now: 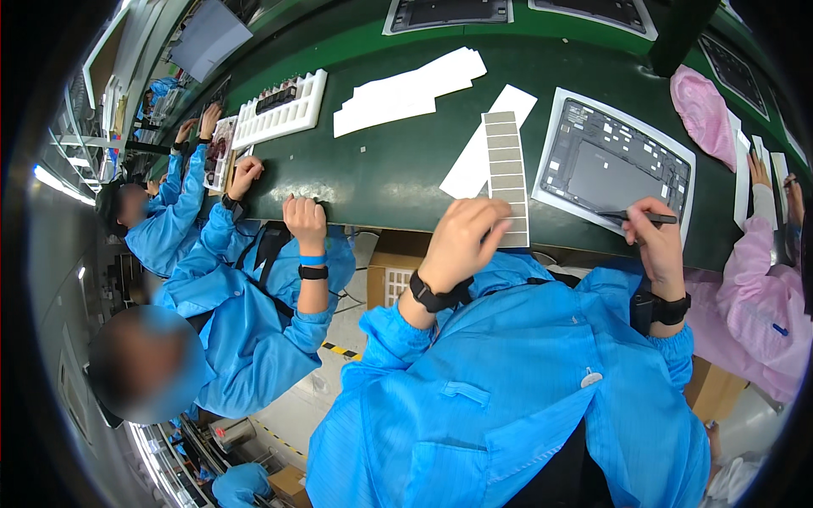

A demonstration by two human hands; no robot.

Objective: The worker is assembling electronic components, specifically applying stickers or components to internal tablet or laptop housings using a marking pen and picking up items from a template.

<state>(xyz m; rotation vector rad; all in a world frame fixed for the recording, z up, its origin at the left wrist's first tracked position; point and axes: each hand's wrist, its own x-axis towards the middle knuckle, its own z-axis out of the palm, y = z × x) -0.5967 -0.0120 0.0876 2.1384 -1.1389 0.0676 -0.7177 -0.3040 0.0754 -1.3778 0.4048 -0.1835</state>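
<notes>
My left hand (461, 244) grips the near end of a narrow white strip (506, 142) bearing a column of grey rectangular stickers, its fingers curled over the strip's left edge. In my right hand (655, 241) is a pair of black tweezers (654, 218), pinched between thumb and fingers with the tips pointing left. Those tips lie over the near edge of an opened dark-grey tablet housing (605, 169), which rests on a white sheet. The housing shows a large flat panel and many small white and black parts.
White paper strips (406, 93) lie on the green bench (339, 182); another white sheet (474, 152) lies under the sticker strip. A white slotted tray (292, 114) stands left. Co-workers in blue sit at left; one in pink (762, 271) works at right beside a pink cloth (703, 114). More housings (449, 12) lie behind.
</notes>
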